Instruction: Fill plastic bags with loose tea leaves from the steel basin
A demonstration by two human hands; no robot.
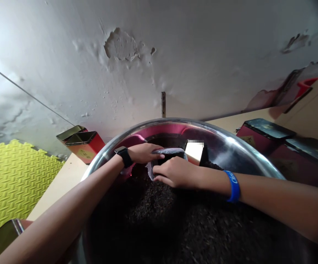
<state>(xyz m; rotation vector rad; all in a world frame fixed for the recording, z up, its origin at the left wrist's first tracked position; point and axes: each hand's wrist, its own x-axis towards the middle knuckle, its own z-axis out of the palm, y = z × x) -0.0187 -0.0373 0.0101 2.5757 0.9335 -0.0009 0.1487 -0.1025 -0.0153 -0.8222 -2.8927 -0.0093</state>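
Observation:
A large shiny metal basin holds a deep heap of dark, loose dried leaves that look like tea. Inside it, towards the far side, a pale plastic bag stands with its mouth spread and a dark inside. My left hand, with a black watch on the wrist, grips the bag's left rim between thumb and fingers. Closed on the near edge of the same bag is my right hand, a blue band on its wrist. Whatever lies beneath the bag is mostly hidden by my hands.
Just right of the bag is a bright, pale-faced box. Red tins stand left of the basin, and dark-lidded red tins stand to its right. Yellow foam matting lies at left. A peeling wall rises behind.

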